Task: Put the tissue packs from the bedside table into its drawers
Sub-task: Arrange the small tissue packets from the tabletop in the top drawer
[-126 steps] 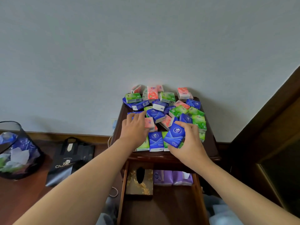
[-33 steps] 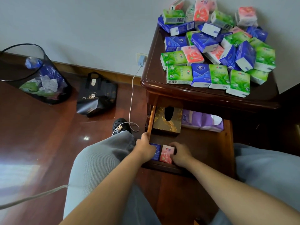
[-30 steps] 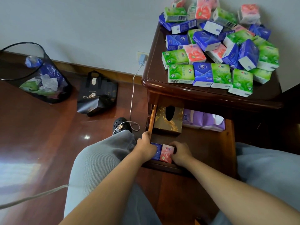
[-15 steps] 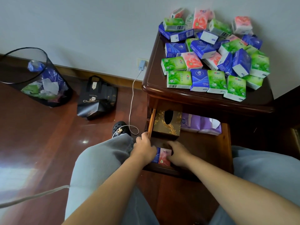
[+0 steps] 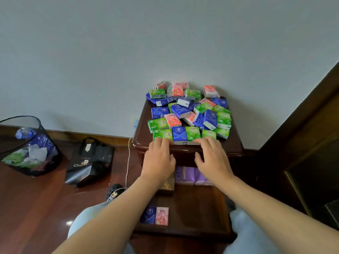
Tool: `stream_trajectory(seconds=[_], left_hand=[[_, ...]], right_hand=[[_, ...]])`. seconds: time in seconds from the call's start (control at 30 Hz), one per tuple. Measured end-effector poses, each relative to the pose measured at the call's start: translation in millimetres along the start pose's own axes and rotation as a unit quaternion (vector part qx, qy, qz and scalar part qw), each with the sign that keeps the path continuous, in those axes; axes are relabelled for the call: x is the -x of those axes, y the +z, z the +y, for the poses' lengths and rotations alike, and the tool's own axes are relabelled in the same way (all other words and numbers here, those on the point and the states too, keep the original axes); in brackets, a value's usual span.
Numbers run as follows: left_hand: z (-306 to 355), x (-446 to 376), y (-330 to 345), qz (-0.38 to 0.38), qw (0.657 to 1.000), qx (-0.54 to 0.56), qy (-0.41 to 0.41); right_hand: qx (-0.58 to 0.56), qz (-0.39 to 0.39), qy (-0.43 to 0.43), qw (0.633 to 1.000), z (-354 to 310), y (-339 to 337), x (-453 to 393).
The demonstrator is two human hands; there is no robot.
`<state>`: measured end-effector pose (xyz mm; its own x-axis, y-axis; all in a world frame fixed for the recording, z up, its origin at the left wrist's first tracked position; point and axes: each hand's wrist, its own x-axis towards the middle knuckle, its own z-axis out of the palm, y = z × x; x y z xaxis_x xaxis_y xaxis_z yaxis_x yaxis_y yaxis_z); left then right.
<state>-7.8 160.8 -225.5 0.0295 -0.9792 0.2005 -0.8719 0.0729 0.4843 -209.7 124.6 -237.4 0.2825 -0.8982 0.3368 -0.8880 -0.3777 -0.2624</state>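
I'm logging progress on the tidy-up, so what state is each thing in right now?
Drawer: pulled open.
Blue pack: lying in the drawer's front left corner.
Pink pack: in the drawer, beside the blue pack.
Pile: on the tabletop, not yet stowed.
Left hand: open, fingertips at the front row.
Right hand: open, fingertips at the front row.
Bin: upright, holding rubbish.

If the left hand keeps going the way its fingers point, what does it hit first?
The left hand would meet the green tissue pack at the tabletop's front edge first; its fingertips look already at it, though depth is unclear.
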Motion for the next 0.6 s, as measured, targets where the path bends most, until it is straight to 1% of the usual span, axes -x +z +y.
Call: stream_trajectory(seconds=[0.07,0.1,0.17,0.33,0.5,0.6], left_hand=[[14,-13,-2,-0.024,0.998,-0.061,0.021],[20,-18,-2,-0.038,0.995,-0.081,0.033],[30,-27,2,-0.061,0.990,-0.113,0.066],[47,-53,23,-0.107,0.970,-0.183,0.123],[49,-77,42,-0.123,0.957,-0.230,0.127],[47,-83,48,-0.123,0.956,-0.231,0.134]], right_hand=[[0.107,-0.052,0.028,0.992,15,-13,-6],[0.143,-0.080,0.037,0.986,22,-16,-5],[0.163,-0.107,0.045,0.980,35,-17,2],[0.122,-0.088,0.048,0.987,52,-20,12],[0.022,-0.117,0.026,0.993,67,-23,-1],[-0.010,-0.132,0.042,0.990,75,-25,-9]])
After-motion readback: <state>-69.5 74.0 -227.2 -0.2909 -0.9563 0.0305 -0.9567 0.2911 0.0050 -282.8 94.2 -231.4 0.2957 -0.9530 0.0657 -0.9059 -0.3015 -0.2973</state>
